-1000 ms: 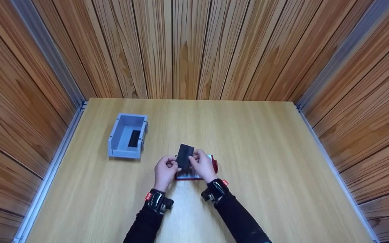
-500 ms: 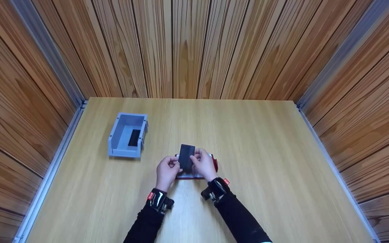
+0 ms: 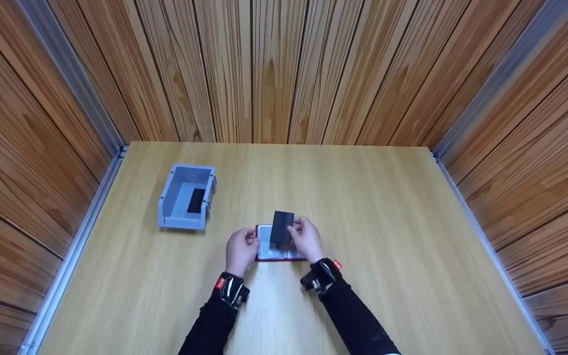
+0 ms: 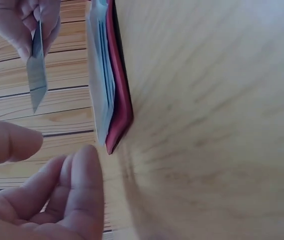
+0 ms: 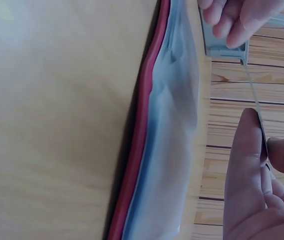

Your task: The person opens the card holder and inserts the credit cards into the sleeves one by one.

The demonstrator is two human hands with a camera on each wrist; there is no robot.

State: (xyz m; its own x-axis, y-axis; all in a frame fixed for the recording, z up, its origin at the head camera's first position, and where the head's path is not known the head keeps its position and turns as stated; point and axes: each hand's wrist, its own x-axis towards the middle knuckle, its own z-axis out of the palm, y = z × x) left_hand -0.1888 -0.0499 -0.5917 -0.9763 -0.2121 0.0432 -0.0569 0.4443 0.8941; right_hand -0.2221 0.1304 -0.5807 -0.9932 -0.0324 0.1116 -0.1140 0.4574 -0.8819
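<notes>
Since a second ago, the left hand (image 3: 241,248) has let go, fingers loosely curled beside the red-covered card holder with clear sleeves (image 3: 269,249). Right hand (image 3: 307,237) pinches the thin black card (image 3: 282,227) above it; held by one edge, the card could slip.

1. Black card (image 3: 282,227), plain, at the table's centre.
2. Red folder (image 3: 279,257) with pale blue-white clear sleeves.
3. Grey-blue bin (image 3: 167,199) at 10 o'clock, a black card (image 3: 195,201) inside.
4. Light wood-grain table (image 3: 387,222).
5. Brown striped wood-plank walls (image 3: 274,69).
6. Black sleeves (image 3: 348,315); black wrist straps with red tags.
</notes>
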